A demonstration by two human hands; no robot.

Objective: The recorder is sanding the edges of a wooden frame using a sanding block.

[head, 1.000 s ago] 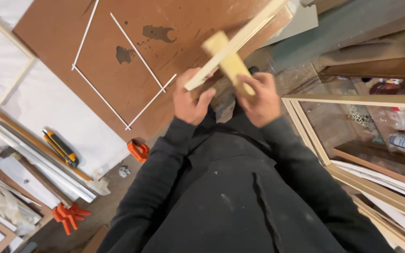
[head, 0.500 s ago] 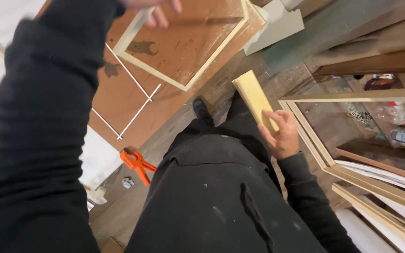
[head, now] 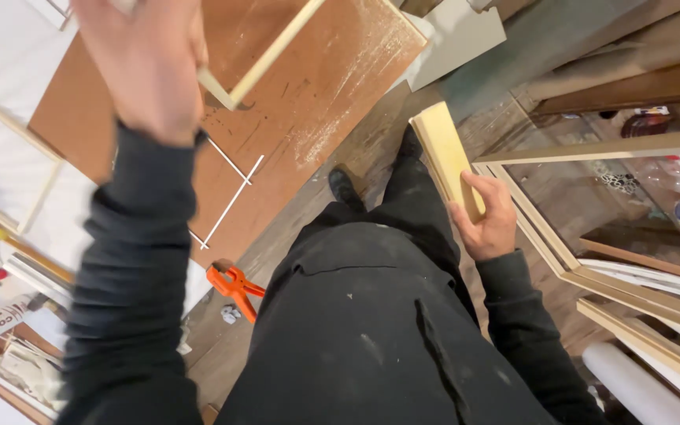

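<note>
Right now my right hand (head: pixel 491 224) has its grip closed around the near end of a short pale wooden block (head: pixel 449 157), thumb on the top face and fingers wrapped under, so the block angles up and away from me over my right leg. My left hand (head: pixel 147 67) is raised high on the left, blurred, with its back to the camera; it appears to be clasped on the corner of a thin wooden frame (head: pixel 265 59), though I cannot see the fingers themselves. That frame hangs above the brown board (head: pixel 332 86) lying on the floor, where thin white strips (head: pixel 234 193) rest.

I judge the step to be parting the two pieces, the frame carried left and the block kept back on the right. A next move would need the left arm steadied, since the frame is light and long.

Left arm is stretched up and out, sleeve filling the left; right elbow is bent close to my side. An orange clamp (head: pixel 234 285) lies on the floor nearby.
</note>
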